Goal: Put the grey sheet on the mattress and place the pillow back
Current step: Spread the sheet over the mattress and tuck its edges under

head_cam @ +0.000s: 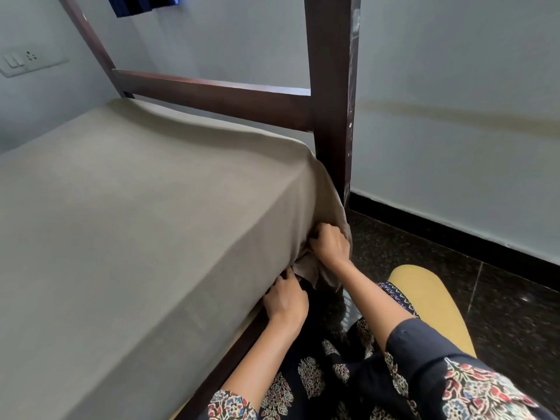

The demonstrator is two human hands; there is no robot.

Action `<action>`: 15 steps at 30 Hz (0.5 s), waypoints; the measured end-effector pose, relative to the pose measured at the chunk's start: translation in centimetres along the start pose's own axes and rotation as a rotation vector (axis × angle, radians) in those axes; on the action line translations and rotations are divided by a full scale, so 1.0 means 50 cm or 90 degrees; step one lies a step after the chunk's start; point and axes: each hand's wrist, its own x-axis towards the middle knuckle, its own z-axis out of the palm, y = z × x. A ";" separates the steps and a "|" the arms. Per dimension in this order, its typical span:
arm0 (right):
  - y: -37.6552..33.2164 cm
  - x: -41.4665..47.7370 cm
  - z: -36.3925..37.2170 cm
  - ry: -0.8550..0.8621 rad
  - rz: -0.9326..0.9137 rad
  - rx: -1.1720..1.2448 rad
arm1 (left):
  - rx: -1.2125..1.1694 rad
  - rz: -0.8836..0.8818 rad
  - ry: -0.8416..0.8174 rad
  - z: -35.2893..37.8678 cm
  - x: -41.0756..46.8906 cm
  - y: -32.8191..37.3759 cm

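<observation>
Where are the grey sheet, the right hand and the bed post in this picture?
grey sheet (pixel 136 207): head view, on its flat top surface.
right hand (pixel 328 245): head view, on the back of the hand.
bed post (pixel 330 86): head view, on the dark wooden upright.

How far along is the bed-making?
Done: the grey sheet lies smooth over the bed. In hand: the right hand grips loose fabric at the corner by the bedpost; the left hand tends the edge below. Remaining: the pillow, not on the bed.

Sheet (pixel 136 213) over mattress, headboard (pixel 218 98) behind, both hands at its near-right corner w/ bedpost (pixel 330 116) just behind
</observation>
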 end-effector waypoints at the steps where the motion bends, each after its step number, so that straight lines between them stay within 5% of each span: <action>1: 0.001 0.002 -0.001 0.009 -0.027 -0.044 | 0.003 0.001 0.003 -0.001 0.000 0.002; 8: -0.003 0.016 -0.001 0.056 -0.065 -0.135 | -0.092 0.109 -0.073 -0.021 -0.012 -0.048; 11: 0.027 0.016 -0.002 0.044 0.001 0.038 | -0.209 0.147 -0.057 -0.050 -0.029 -0.070; 15: 0.082 -0.020 -0.013 0.244 0.147 0.323 | -0.353 0.147 -0.005 -0.074 -0.019 -0.061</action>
